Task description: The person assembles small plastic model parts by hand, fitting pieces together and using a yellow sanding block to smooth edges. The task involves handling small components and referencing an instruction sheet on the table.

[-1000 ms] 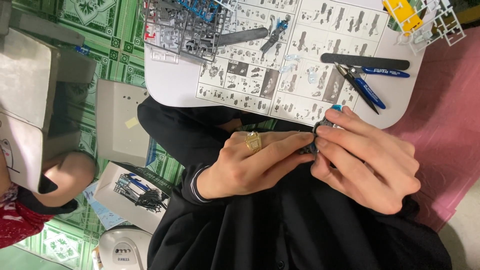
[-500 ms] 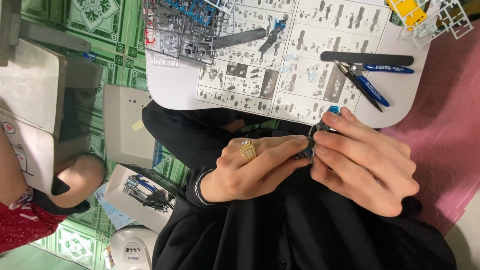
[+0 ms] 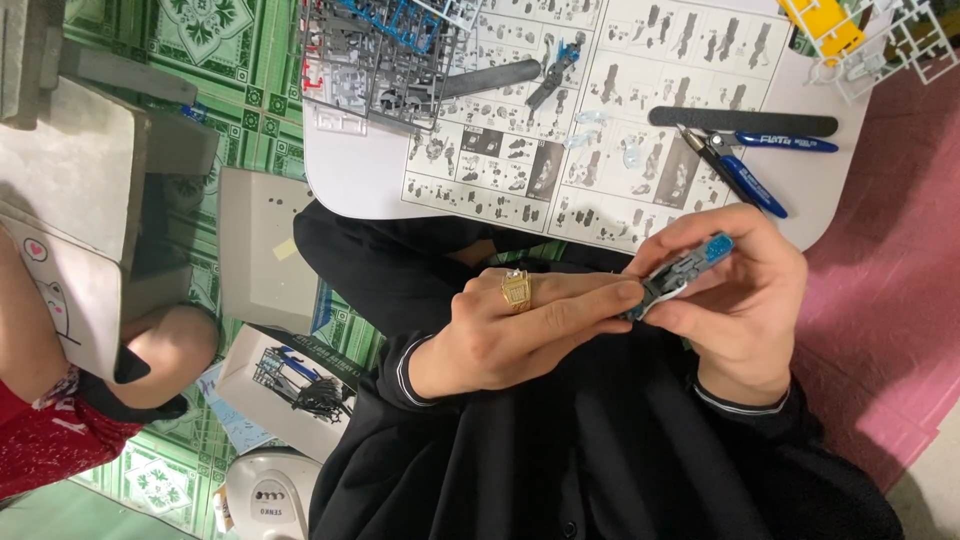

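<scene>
A small grey-and-black plastic model part with a bright blue tip [image 3: 685, 268] is held between both hands above the person's lap, just below the near edge of the white rounded table [image 3: 345, 185]. The right hand [image 3: 735, 300] is curled around the part, thumb and fingers pinching it at its blue end; the left hand [image 3: 520, 330], wearing a square gold ring [image 3: 516, 289], is stretched out with fingers pressed together, its fingertips meeting the grey end of the same part. Both wrists emerge from black sleeves [image 3: 430, 370] with thin white cuff stripes. On the table, a printed black-and-white assembly sheet [image 3: 600, 120] lies spread flat; on it rest a long dark sanding stick [image 3: 745, 121] and, touching that stick, blue-handled nippers [image 3: 745, 175] — a second, smaller pair of grey-and-blue pliers [image 3: 550, 75] lies further back, beside a grey file [image 3: 490, 78]. Grey and blue plastic part frames [image 3: 375, 50] sit at the table's far left corner; white part frames with a yellow piece [image 3: 865, 40] at the far right. On the green patterned floor [image 3: 215, 50] beside the table lie a pale open box [image 3: 260, 265] and a box lid with printed artwork [image 3: 290, 385] — another person's knee [image 3: 170, 345] shows at the left edge.
</scene>
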